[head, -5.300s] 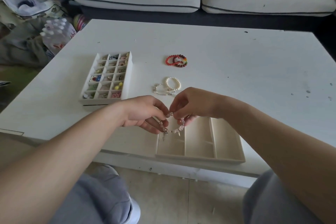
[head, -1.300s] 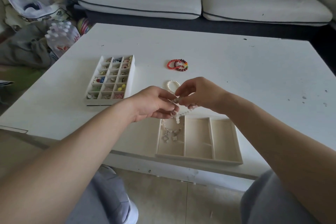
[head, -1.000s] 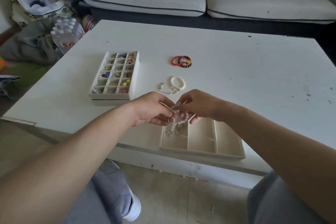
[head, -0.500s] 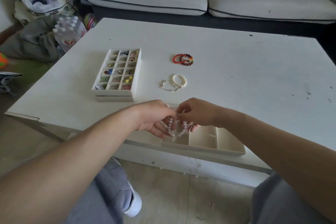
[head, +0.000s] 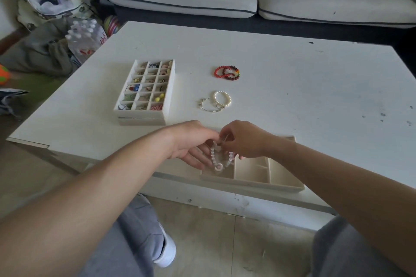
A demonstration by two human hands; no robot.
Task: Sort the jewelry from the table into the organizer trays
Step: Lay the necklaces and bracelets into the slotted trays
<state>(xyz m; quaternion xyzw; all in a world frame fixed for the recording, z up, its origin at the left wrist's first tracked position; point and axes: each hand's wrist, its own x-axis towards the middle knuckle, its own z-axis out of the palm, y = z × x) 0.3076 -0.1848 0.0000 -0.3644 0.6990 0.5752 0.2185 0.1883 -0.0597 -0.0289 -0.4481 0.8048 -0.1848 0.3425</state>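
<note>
The right hand [head: 245, 139] pinches with its fingers [head: 225, 140] the top of a bead bracelet [head: 218, 161], whose ring charm hangs over the left compartment of the tray [head: 286, 184]. The left hand [head: 193, 141] has its fingers stretched at the strand's 9 o'clock, touching the beads; whether they pinch it I cannot tell. The tray sits at the 6 o'clock edge of the desk [head: 304, 96]. At 12 o'clock from the hands a pearl bracelet [head: 222, 98] and silver bracelet [head: 208, 107] lie touching, with red bracelets [head: 227, 72] farther along. A grid tray [head: 146, 87] stands at 10 o'clock.
</note>
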